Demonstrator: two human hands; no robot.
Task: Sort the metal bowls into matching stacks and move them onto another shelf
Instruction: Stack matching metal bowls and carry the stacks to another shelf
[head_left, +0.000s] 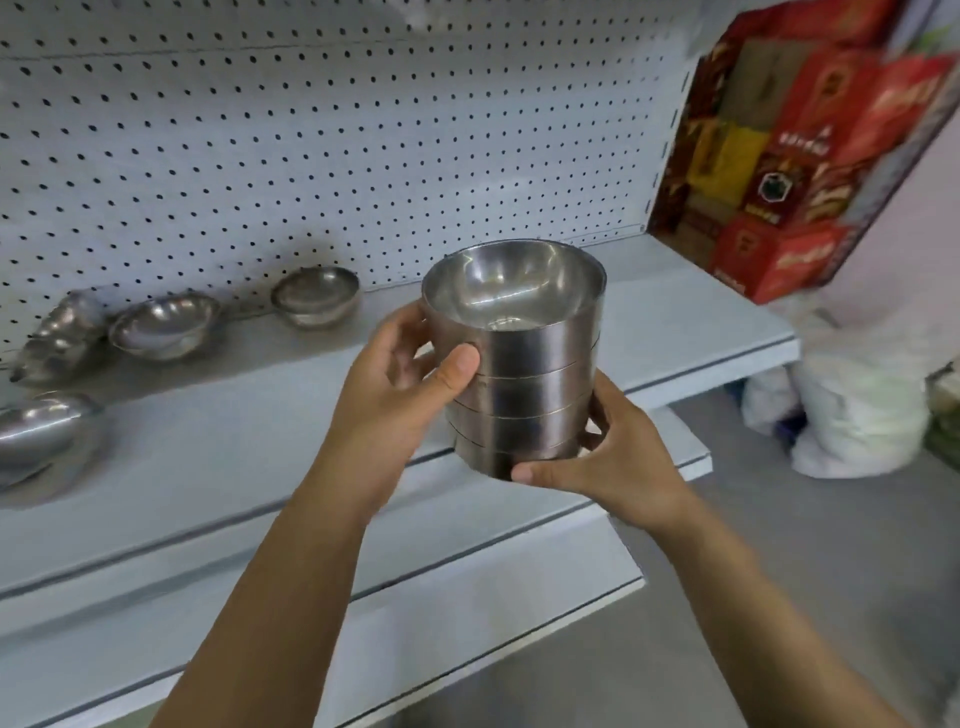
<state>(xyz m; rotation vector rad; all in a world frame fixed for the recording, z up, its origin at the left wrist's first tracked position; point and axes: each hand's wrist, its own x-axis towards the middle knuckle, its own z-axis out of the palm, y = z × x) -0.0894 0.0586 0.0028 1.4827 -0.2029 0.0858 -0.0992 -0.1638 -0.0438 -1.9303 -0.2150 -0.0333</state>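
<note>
A stack of several straight-sided metal bowls hangs in the air in front of the grey shelf. My left hand grips the stack's left side, thumb across the front. My right hand grips its base from the right, thumb under the lowest bowl. On the shelf to the left lie loose bowls: a round one by the pegboard, a scalloped one, a tipped stack of scalloped ones and a wide one at the left edge.
White pegboard backs the shelf. Red and yellow printed boxes stand at the shelf's right end. Two lower grey shelves jut out below. White plastic bags sit on the floor at right.
</note>
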